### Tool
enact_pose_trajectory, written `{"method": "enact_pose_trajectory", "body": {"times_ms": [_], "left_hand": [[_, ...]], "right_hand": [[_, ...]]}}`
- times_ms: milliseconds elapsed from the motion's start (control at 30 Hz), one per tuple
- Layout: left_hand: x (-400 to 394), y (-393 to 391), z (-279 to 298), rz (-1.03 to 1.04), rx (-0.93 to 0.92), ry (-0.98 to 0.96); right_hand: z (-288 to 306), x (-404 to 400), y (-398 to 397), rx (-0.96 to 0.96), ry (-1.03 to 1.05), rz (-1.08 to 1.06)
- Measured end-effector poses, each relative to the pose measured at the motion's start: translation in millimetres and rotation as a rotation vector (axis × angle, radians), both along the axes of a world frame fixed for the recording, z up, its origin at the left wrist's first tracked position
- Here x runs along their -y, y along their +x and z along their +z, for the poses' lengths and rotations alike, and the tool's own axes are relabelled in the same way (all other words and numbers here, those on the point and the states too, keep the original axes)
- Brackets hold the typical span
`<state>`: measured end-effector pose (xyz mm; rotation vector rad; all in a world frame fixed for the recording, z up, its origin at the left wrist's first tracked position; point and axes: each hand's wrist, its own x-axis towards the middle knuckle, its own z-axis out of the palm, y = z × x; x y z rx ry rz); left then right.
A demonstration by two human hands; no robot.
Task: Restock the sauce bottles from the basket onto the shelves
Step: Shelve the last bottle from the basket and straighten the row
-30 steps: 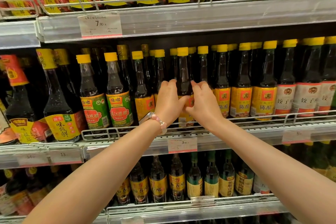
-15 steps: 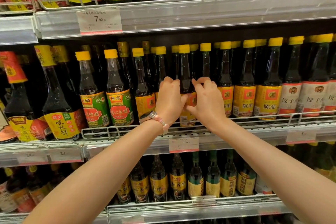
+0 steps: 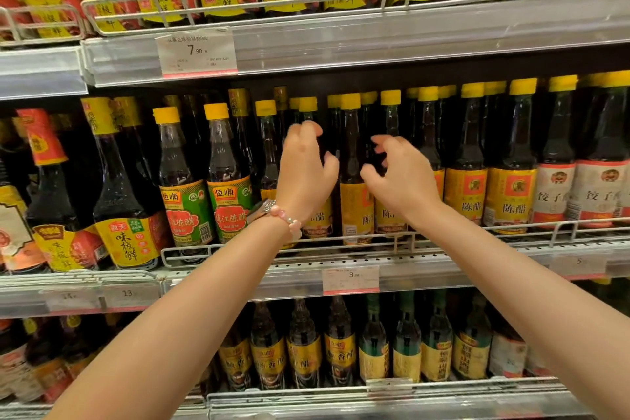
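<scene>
Left hand (image 3: 305,174) and right hand (image 3: 400,177) are held either side of a yellow-labelled sauce bottle (image 3: 353,181), fingers loosely curled, nothing gripped. The bottle is stood upright on the middle shelf (image 3: 443,269), front row.

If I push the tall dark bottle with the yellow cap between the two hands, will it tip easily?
The tall dark yellow-capped bottle looks narrow and full, so probably top-heavy. Close neighbours and the wire shelf rail would likely stop it falling.

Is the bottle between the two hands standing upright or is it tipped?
Upright. The bottle stands straight in the row on the shelf, its yellow cap on top; neither hand holds it.
</scene>
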<state>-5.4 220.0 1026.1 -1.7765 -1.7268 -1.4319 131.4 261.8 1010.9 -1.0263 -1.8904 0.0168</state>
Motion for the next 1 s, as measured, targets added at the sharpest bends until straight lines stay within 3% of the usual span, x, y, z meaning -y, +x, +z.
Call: {"method": "enact_pose_trajectory", "body": {"times_ms": [200, 300, 433, 600, 767, 1000], "left_hand": [[-10, -1, 15, 0.071, 0.019, -0.001], [-19, 3, 20, 0.117, 0.054, -0.160], [-30, 8, 40, 0.136, 0.281, -0.400], [-33, 3, 39, 0.151, 0.170, -0.328], [-36, 2, 40, 0.181, 0.288, -0.379], [-32, 1, 41, 0.172, 0.263, -0.370]], "right_hand": [[21, -8, -12, -0.141, -0.077, 0.132], [26, -12, -19, -0.159, -0.171, 0.189], [28, -17, -25, -0.171, -0.309, 0.219], [28, -25, -27, -0.189, -0.384, 0.236], [28, -29, -28, -0.201, -0.378, 0.244], [27, -27, -28, -0.198, -0.324, 0.196]]}}
